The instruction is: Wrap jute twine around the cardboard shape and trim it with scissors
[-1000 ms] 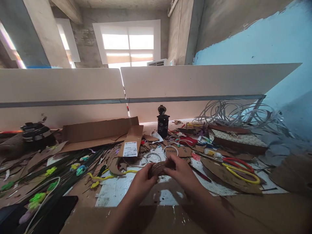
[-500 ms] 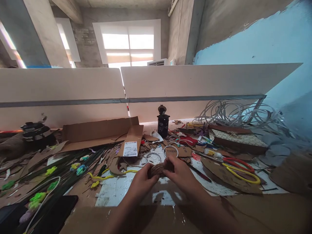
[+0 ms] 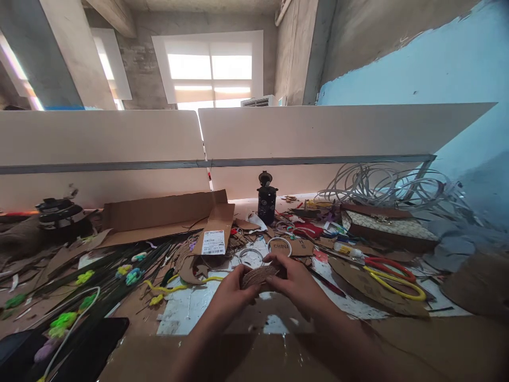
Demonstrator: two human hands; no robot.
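A small brown piece wrapped in twine (image 3: 259,276) is held between my two hands, above the white sheet (image 3: 191,310) at the front of the table. My left hand (image 3: 234,292) grips its left end between thumb and fingers. On the right end, the thumb and fingers of my right hand (image 3: 289,278) are closed. Just beyond the hands lie a silvery ring (image 3: 251,258) and a white ring (image 3: 290,247), the latter on cardboard printed "CHINA". A crescent-shaped cardboard piece (image 3: 190,271) is to the left.
Scissors with red and yellow handles (image 3: 397,289) lie at the right, near a patterned bag (image 3: 387,228). A black bottle (image 3: 266,204) stands at the back, lid raised. Left are an open cardboard box (image 3: 159,215), green stems, crocheted flowers (image 3: 133,276) and a dark flat object (image 3: 97,345).
The twine-wrapped piece has tilted so that more of its broad face shows. My right fingers have shifted slightly over its right end; both hands stay in nearly the same place.
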